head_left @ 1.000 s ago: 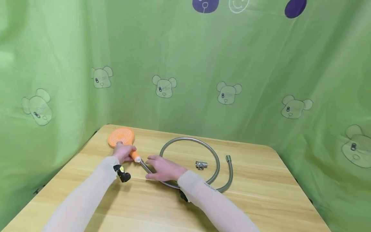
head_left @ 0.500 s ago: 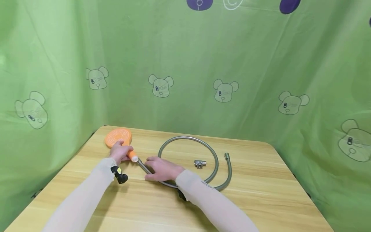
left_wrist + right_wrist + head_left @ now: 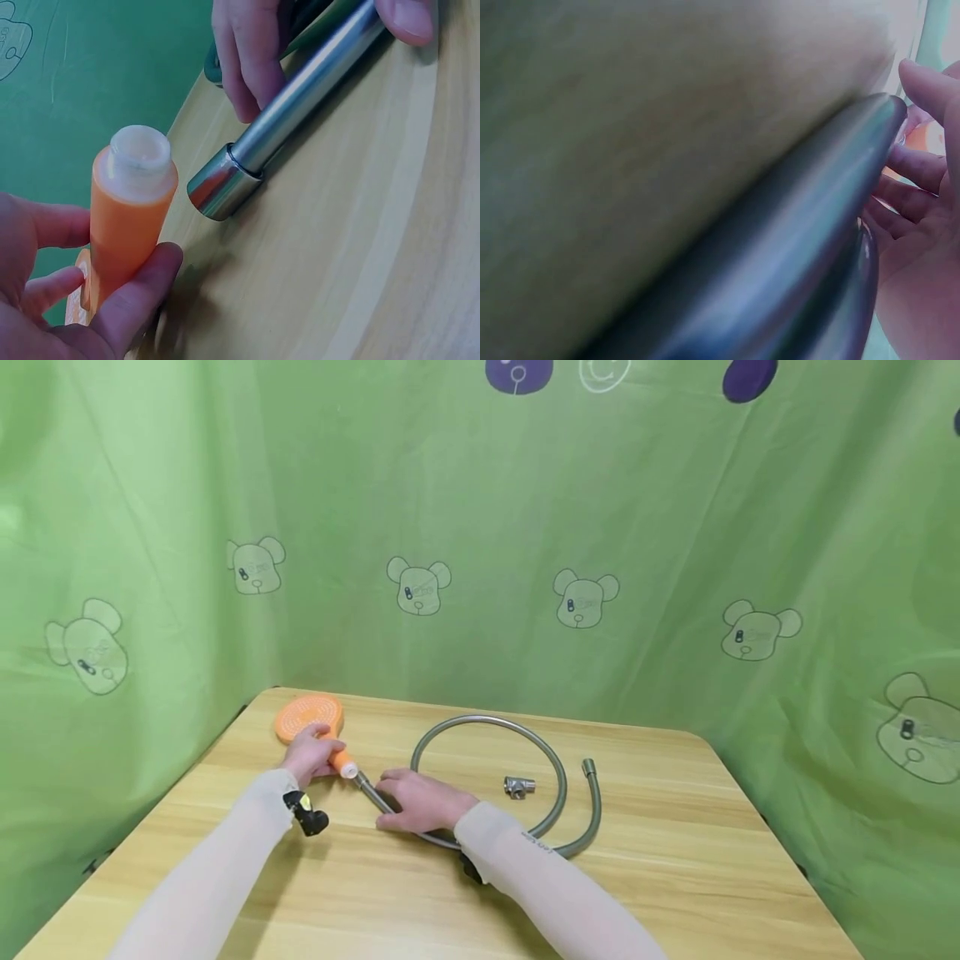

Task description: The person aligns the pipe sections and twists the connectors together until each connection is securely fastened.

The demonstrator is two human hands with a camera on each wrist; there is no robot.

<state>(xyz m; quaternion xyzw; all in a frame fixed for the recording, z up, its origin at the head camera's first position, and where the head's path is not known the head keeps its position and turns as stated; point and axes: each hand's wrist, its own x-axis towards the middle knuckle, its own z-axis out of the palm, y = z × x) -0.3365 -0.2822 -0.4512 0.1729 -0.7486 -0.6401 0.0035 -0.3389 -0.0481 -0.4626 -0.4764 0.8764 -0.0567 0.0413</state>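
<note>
On the left of the table, my left hand (image 3: pixel 309 755) pinches the handle of an orange shower head (image 3: pixel 308 715) between thumb and fingers. The handle's white end (image 3: pixel 141 154) points toward the metal collar of a grey shower hose (image 3: pixel 315 82), with a gap between them in the left wrist view. My right hand (image 3: pixel 426 802) lies over the hose behind that collar. Its fingers are loosely spread on one side and its thumb is on the other, not closed round the hose. The right wrist view shows the hose (image 3: pixel 780 225) blurred, close beside the right palm.
The hose loops across the table (image 3: pixel 675 827), its other end (image 3: pixel 588 767) lying to the right. Inside the loop lies a small metal tee fitting (image 3: pixel 519 787). A green curtain (image 3: pixel 480 643) with printed bear heads hangs behind and on both sides.
The left hand and shower head have shifted very slightly left. My right hand and the hose have hardly moved, and the head view has shifted a little.
</note>
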